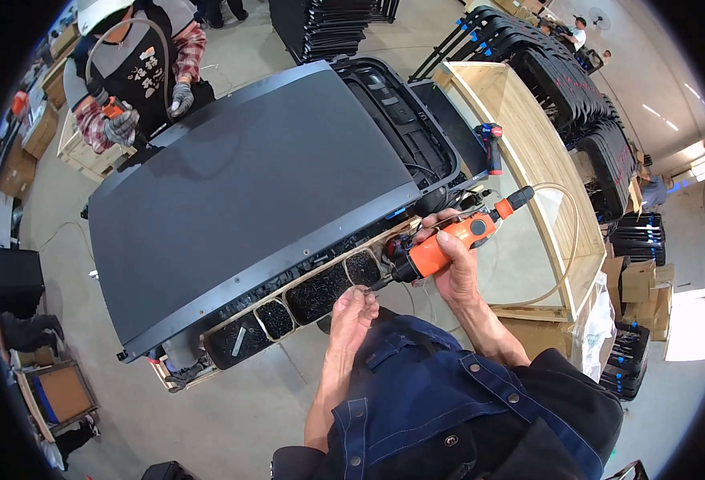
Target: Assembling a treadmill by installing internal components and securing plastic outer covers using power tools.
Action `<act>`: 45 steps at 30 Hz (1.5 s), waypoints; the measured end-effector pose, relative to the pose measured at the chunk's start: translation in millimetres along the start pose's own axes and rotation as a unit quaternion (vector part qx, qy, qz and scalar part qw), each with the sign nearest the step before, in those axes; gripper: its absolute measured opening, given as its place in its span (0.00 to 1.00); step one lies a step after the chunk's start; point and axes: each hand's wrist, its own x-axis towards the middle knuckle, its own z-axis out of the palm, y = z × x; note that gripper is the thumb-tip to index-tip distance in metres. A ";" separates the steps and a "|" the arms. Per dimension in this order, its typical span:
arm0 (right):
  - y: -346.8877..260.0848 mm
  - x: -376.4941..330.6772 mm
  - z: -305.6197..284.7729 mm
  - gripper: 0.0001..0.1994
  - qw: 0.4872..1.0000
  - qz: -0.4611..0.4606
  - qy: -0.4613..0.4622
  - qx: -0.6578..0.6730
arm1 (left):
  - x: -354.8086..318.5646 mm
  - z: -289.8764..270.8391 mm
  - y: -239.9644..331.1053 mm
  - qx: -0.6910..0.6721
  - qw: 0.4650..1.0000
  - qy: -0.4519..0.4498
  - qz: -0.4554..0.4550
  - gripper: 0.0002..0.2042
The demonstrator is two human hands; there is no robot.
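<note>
1. The person wears a dark blue denim shirt with snap buttons (448,400); both bare forearms rise from the lower edge toward the work.
2. The left hand (352,314) is partly curled, fingertips pinched together over the near edge of the long wooden tray of black screws (304,296). Whether it holds a screw is too small to tell.
3. The right hand (447,260) is clenched around the orange and black pneumatic screwdriver (448,244), which lies tilted, its black nose pointing down-left at the tray's right end, its hose end up-right.
4. A clear air hose (568,240) loops from the tool's rear across the bench top.
5. The tray has several compartments in a row, each filled with dark screws, and lies just beside the near lower edge of the panel.
6. The large dark grey flat panel with rounded corners (248,184) rests tilted across the work stand, filling the middle of the view.
7. A black plastic frame with ribs (400,120) shows beyond the panel's right end.
8. A pale wooden bench frame (528,136) stands to the right; a blue and black cordless driver (490,146) rests on it.
9. At the far side, a co-worker in a plaid shirt and grey gloves (140,72) holds another orange tool at the panel's far corner.
10. Stacks of black frames (576,88) stand beyond.
</note>
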 end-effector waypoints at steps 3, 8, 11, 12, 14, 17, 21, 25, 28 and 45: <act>-6.1 10.9 -11.5 0.20 1.000 0.001 0.019 0.015 | 9.7 16.8 -4.4 0.003 1.000 0.004 0.004 0.11; -19.8 35.3 -36.9 0.21 1.000 -0.001 0.010 0.013 | 31.3 51.8 -23.6 0.094 0.990 0.074 0.072 0.11; -28.8 54.3 -54.5 0.22 1.000 -0.004 -0.015 0.012 | 51.4 76.6 -35.0 0.281 0.936 0.146 0.153 0.10; -33.0 58.0 -58.7 0.22 1.000 -0.008 -0.013 0.014 | 58.8 81.6 -39.3 0.286 0.935 0.149 0.145 0.11; -39.6 70.1 -68.3 0.23 1.000 -0.012 -0.016 0.011 | 79.1 84.9 -43.4 0.218 0.962 0.127 0.102 0.12; -48.1 98.2 -80.5 0.23 0.996 -0.062 -0.056 -0.021 | 122.6 105.9 -46.2 -0.020 0.992 0.119 -0.018 0.11; -60.1 133.9 -76.0 0.24 0.977 -0.124 -0.141 -0.103 | 179.4 124.0 -58.7 -0.103 0.985 0.123 -0.056 0.12; -41.3 160.4 -68.4 0.23 0.950 -0.122 -0.223 -0.179 | 206.4 115.5 -63.1 -0.209 0.972 0.100 -0.040 0.13; -49.8 177.1 -57.7 0.22 0.934 -0.057 -0.259 -0.240 | 202.2 150.5 -56.2 -0.190 0.960 0.195 -0.070 0.15; -41.0 188.8 -40.6 0.18 0.899 -0.053 -0.339 -0.274 | 118.5 109.2 -51.4 0.137 0.987 0.020 -0.080 0.18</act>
